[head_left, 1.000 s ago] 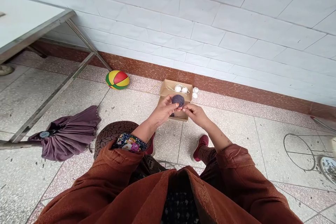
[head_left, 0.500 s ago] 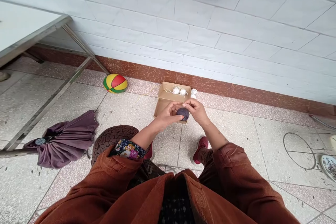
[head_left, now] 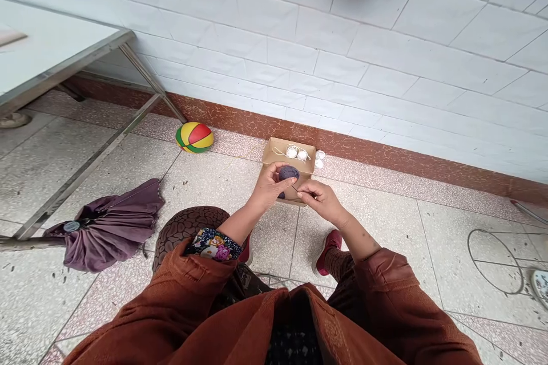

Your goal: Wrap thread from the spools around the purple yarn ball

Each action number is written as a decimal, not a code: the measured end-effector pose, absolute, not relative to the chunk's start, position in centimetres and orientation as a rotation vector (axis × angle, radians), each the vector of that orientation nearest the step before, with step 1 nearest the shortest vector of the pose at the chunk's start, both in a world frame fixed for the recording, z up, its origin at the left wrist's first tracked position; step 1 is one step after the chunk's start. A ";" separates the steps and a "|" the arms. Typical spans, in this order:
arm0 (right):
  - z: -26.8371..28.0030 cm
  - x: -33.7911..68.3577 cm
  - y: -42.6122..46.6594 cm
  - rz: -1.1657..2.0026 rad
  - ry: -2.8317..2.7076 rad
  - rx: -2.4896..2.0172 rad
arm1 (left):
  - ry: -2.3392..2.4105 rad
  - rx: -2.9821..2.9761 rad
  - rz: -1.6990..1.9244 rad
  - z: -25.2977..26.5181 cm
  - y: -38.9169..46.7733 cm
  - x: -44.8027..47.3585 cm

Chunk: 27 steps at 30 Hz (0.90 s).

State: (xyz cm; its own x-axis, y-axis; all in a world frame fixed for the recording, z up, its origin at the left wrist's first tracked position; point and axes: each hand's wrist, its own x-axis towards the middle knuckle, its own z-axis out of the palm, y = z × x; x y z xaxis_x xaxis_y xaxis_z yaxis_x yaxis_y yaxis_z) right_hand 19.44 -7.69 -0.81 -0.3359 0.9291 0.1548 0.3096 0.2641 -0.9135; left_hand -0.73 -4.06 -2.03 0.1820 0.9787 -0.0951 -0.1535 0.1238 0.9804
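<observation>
Now the left hand (head_left: 269, 187) is holding a dark yarn ball (head_left: 289, 173) over the open box (head_left: 269, 153), with its fingers bending around it. The right hand (head_left: 322, 201) is pinching a dark thread (head_left: 295, 188) that seems to be coming from the yarn ball. If the left hand is squeezing too softly, the yarn ball could be falling into the box or rolling past its edge. If the right hand is tugging too hard, the thread could be snapping or knotting.

White strings (head_left: 279, 152) are lying loose by two white balls (head_left: 291, 151) in the far part of the box, so a hanging thread could be tangling there. More white balls (head_left: 319, 155) are sitting just right of the box. The hands are covering some of its near part, where a small dark thing (head_left: 281, 195) is peeking out. A bright ball (head_left: 194, 137) is resting left of the box; a purple umbrella (head_left: 115, 225) is lying farther left and nearer the person. A red shoe (head_left: 329, 248) is standing on the near side of the box.
</observation>
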 end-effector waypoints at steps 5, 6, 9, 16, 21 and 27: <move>0.6 20.4 -6.7 1.048 -1.592 -1.178 | 0.879 1.150 0.953 -1.8 -4.8 -0.3; 0.5 20.5 -6.3 1.020 -1.574 -1.198 | 0.844 1.160 0.912 -1.7 -5.0 -0.2; -0.4 20.4 -5.3 0.993 -1.539 -1.256 | 0.769 1.175 0.828 -1.7 -5.5 0.0; -3.7 19.4 -5.7 1.075 -1.513 -1.391 | 0.683 0.994 0.886 -1.6 -5.5 -0.3; -3.8 18.9 -6.3 1.064 -1.609 -1.370 | 0.674 0.936 0.894 -1.4 -5.2 -0.8; -1.6 19.3 -7.4 1.039 -1.828 -1.203 | 1.002 1.127 1.077 -2.2 -3.9 -0.9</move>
State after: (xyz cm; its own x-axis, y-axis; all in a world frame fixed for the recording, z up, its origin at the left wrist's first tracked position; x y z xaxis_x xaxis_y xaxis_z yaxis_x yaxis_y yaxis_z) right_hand 19.31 -7.42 -1.56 -0.3201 0.9392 0.1240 0.3742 0.2455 -0.8942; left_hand -0.87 -3.92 -2.22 0.1941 0.9787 -0.0669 -0.1377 0.0947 0.9859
